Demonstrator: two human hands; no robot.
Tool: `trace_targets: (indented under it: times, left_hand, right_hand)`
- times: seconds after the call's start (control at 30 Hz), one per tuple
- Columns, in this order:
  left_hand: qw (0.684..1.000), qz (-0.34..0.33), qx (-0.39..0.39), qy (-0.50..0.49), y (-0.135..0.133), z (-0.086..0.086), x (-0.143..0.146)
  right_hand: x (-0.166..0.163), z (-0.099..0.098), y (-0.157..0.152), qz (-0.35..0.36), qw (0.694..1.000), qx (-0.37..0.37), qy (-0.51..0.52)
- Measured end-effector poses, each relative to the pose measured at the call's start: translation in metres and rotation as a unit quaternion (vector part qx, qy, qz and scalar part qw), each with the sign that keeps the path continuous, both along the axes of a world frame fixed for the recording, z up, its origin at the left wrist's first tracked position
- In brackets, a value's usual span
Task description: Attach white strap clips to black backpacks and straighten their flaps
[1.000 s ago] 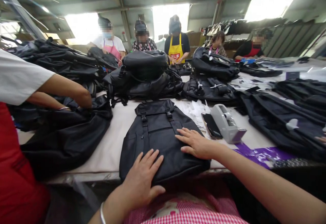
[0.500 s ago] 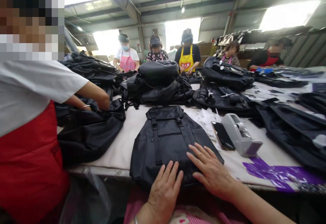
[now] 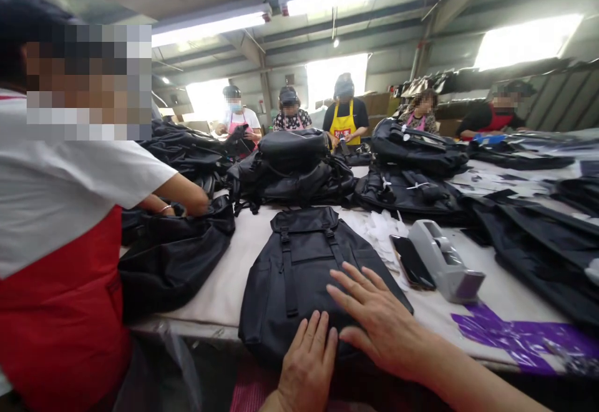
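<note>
A black backpack lies flat in front of me, its flap and two buckled straps facing up and its bottom end at the table's near edge. My left hand rests open on the lower part of the bag, fingers straight and close together. Over the bag's lower right side is my right hand, open with fingers spread; whether its palm touches the bag I cannot tell. Neither hand grips anything.
A grey tape dispenser and a phone stand right of the bag. Purple tape sticks to the table edge. Black bags are piled behind. On the left, a co-worker reaches into another black bag.
My right hand has shifted left across the bag. My left hand stays on its lower part. The view has tilted slightly upward, so the scene sits lower.
</note>
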State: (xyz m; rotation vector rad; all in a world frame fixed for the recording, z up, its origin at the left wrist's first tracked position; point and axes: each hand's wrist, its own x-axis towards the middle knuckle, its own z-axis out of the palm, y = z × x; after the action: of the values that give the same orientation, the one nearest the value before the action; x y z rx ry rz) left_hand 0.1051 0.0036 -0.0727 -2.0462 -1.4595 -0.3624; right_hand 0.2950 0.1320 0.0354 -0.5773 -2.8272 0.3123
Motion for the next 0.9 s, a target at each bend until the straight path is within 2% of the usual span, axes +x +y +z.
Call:
trace_targets:
  times: [0.07, 0.2, 0.27, 0.37, 0.43, 0.53, 0.6, 0.63, 0.7, 0.77, 0.83, 0.9]
  left_hand:
    - [1.0, -0.01, 0.017, 0.011, 0.003, 0.001, -0.002]
    - [0.997, -0.044, 0.058, 0.032, 0.008, -0.002, -0.008]
    - [0.994, -0.054, 0.092, 0.018, 0.011, -0.007, -0.009]
    - [0.986, -0.047, 0.155, -0.036, 0.017, -0.018, -0.005]
    - [0.98, -0.046, 0.181, -0.07, 0.022, -0.023, -0.003]
    - [0.967, -0.055, 0.214, -0.124, 0.027, -0.017, -0.002]
    - [0.968, -0.07, 0.205, -0.13, 0.026, 0.002, -0.004]
    - [0.973, -0.072, 0.184, -0.123, 0.025, 0.017, -0.006]
    - [0.989, -0.083, 0.09, -0.082, 0.025, 0.056, -0.009]
    - [0.994, -0.072, 0.002, -0.088, 0.03, 0.103, -0.015]
    - [0.989, -0.068, -0.104, -0.082, 0.043, 0.15, -0.024]
    - [0.984, -0.048, -0.153, -0.074, 0.06, 0.192, -0.035]
  right_hand:
    - [-0.007, 0.0, 0.01, -0.023, 0.999, 0.017, 0.022]
    - [-0.015, -0.039, 0.025, -0.011, 0.997, -0.054, -0.05]
    - [-0.015, -0.052, 0.027, -0.003, 0.994, -0.085, -0.075]
    - [-0.014, -0.048, 0.021, 0.0, 0.995, -0.082, -0.059]
    - [-0.015, -0.044, 0.013, 0.029, 0.997, -0.059, -0.032]
    - [-0.021, -0.058, 0.001, 0.089, 0.996, -0.014, -0.019]
    - [-0.028, -0.07, -0.005, 0.084, 0.996, 0.024, -0.021]
    - [-0.032, -0.072, -0.007, 0.061, 0.997, 0.046, -0.019]
    - [-0.039, -0.06, -0.012, -0.004, 0.996, 0.083, -0.011]
    - [-0.047, -0.026, -0.015, -0.076, 0.991, 0.106, -0.004]
    - [-0.058, 0.02, -0.012, -0.115, 0.988, 0.102, -0.006]
    - [-0.071, 0.065, 0.0, -0.143, 0.986, 0.082, -0.032]
